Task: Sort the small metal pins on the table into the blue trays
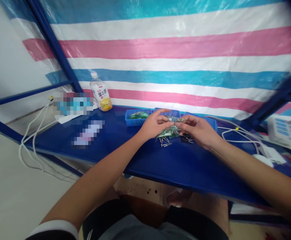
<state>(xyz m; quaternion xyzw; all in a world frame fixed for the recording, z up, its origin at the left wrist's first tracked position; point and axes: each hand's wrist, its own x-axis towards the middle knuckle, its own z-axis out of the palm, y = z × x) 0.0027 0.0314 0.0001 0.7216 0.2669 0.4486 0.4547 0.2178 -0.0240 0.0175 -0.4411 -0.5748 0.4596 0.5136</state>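
Note:
Both my hands meet over the blue shelf. My left hand and my right hand pinch a small clear bag of green parts between their fingertips, holding it just above the shelf. Small metal pins lie scattered on the shelf beneath the bag, with a few more pins under my right hand. Both hands have their fingers closed on the bag.
Blue plastic bins stand behind my hands; the left one holds green parts. A drink bottle stands at the back left. White cables run along the right, near a white power strip. Blue frame bars rise at the left.

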